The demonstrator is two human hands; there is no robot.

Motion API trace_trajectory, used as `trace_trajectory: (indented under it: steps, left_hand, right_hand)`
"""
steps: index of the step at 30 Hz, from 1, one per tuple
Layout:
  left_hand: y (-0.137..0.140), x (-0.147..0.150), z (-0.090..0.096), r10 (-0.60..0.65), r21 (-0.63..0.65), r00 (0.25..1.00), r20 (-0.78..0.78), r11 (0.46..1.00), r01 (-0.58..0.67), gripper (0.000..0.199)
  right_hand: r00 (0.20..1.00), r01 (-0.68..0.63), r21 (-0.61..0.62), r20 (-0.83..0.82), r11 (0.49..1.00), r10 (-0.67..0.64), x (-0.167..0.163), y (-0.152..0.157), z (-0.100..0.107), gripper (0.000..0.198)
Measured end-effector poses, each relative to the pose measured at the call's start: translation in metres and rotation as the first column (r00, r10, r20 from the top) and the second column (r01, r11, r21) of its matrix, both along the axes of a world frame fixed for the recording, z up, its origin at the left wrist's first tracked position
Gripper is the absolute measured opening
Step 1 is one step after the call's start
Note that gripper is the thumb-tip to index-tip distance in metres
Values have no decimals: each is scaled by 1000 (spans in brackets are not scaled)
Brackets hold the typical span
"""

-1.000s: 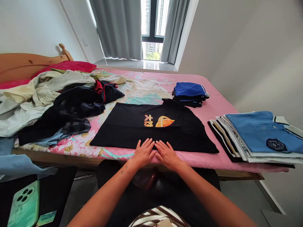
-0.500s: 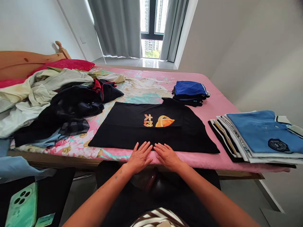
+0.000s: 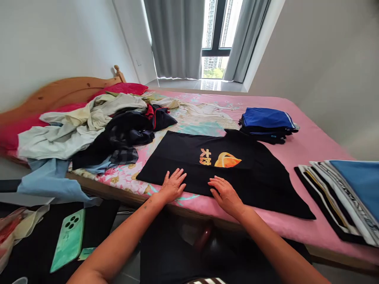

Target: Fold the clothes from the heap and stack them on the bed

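A black T-shirt (image 3: pixel 189 154) with an orange and yellow print lies spread on the bed, its collar toward the far side and one sleeve reaching right. My left hand (image 3: pixel 173 184) rests on its near edge, left of the middle, fingers stretched out. Farther right, my right hand (image 3: pixel 225 194) touches the same edge with fingers loosely extended and slightly bent. Neither hand grips anything that I can see. Part of the shirt's near edge is hidden under the hands.
A loose heap of clothes (image 3: pixel 97 122) lies on the left. Folded blue and black garments (image 3: pixel 266 122) sit at the back right, with a folded stack (image 3: pixel 352 197) at the near right. A green phone (image 3: pixel 69 238) lies on a black surface at lower left.
My hands have moved apart along the shirt's near edge, the left one going left and the right one right. The view has turned toward the left.
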State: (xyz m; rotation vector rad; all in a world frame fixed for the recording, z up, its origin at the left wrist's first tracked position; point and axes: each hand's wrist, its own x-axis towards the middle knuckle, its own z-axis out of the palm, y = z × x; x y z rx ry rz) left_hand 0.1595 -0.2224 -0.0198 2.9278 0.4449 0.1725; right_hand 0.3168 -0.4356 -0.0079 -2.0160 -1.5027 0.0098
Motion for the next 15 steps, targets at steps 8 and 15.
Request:
trace_trajectory:
  steps: [8,15]
  left_hand:
    - [2,19,-8,-69,30,996,-56,997,71,51]
    - [138,-74,-25,440,190,894,-81,888,-420,62]
  right_hand:
    - [998,-56,-174,-6,983,56,1,14,-15,35]
    - [806,569,8,196,823,-559,113,-142,-36,32]
